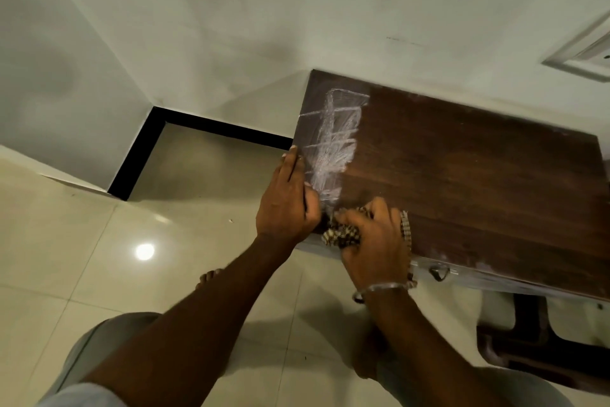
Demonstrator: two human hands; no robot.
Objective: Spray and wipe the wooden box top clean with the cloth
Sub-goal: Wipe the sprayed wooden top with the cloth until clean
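Note:
The dark wooden box top [462,175] fills the right half of the view, with white scribbled marks [333,139] along its left end. My right hand [373,238] grips a bunched checked cloth [341,235] at the box's near left corner. My left hand [287,202] rests on the box's left edge, its index finger stretched along the edge, the other fingers curled beside the cloth. No spray bottle is in view.
The box stands against a white wall [297,10] in a room corner, on a dark wooden stand [528,334]. A metal latch [440,273] hangs on its front face. Glossy cream floor tiles [99,258] spread to the left. My bare feet show below.

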